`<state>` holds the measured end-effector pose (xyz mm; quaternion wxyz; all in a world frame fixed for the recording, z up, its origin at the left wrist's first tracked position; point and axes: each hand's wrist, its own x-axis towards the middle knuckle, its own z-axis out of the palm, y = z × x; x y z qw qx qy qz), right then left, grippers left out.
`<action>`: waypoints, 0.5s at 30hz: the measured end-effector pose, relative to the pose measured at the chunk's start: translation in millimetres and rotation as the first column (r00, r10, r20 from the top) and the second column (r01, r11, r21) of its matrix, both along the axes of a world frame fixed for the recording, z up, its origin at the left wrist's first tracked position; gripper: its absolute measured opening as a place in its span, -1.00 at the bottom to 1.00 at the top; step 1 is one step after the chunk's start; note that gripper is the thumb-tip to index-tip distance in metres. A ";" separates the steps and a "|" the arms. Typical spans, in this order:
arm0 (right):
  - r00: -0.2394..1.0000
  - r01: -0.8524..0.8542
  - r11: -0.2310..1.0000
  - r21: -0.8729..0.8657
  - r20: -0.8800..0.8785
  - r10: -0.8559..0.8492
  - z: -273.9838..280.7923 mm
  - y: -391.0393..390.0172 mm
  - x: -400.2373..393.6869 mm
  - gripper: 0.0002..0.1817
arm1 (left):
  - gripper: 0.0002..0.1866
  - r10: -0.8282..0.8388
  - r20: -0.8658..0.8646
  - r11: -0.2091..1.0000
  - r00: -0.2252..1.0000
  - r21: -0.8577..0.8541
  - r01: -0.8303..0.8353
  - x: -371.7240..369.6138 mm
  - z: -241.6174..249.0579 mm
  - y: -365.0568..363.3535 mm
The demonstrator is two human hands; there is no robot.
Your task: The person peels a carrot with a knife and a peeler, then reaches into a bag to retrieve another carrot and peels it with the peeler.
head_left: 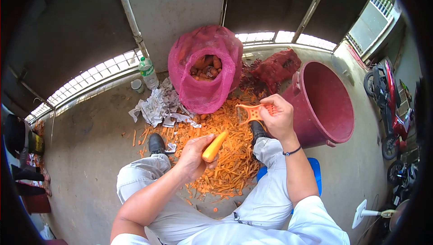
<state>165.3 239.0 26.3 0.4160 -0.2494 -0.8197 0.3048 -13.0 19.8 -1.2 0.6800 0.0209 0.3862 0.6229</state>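
My left hand (pixel 195 157) is closed around a peeled carrot (pixel 215 146), its narrow end pointing up and to the right. In my right hand (pixel 278 116) is an orange peeler (pixel 249 113), held by its handle a little above and right of the carrot, apart from it. Beneath both hands a heap of carrot peels (pixel 230 166) covers the floor between my legs. Beyond the heap stands a pink mesh sack (pixel 205 96), its mouth open on several unpeeled carrots (pixel 207 67).
A large maroon bin (pixel 300 109) leans at the right, beside a dark red mesh sack (pixel 282 67). Crumpled paper (pixel 158 105), a green-labelled bottle (pixel 148 71) and a cup (pixel 137 85) are left of the pink sack. Motorcycles (pixel 389 105) stand far right; another person's feet (pixel 47 182) show far left.
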 end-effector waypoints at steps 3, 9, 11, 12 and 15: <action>0.964 -0.245 0.956 -0.160 -0.145 0.223 -4.2 -13.5 -5.6 -0.88 | -0.73 0.055 0.016 0.997 0.998 -0.051 -0.054 1.2 0.4 2.1; 0.861 -0.503 0.858 -0.100 -0.140 0.488 11.2 -54.0 -22.0 -0.84 | -0.74 0.110 -0.085 0.990 0.990 -0.075 -0.117 4.0 -5.9 7.0; 0.865 -0.502 0.861 -0.079 -0.068 0.498 11.1 -59.5 -23.4 -0.82 | -0.73 0.106 -0.129 0.988 0.986 -0.094 -0.119 6.2 -6.6 6.3; 0.865 -0.497 0.867 -0.032 -0.086 0.493 11.0 -59.1 -25.1 -0.80 | -0.73 0.111 -0.113 0.990 0.987 -0.076 -0.120 6.7 -2.7 5.0; 0.862 -0.504 0.863 -0.026 -0.081 0.501 12.5 -56.2 -24.4 -0.82 | -0.73 0.110 -0.103 0.993 0.989 -0.035 -0.114 7.4 3.2 2.5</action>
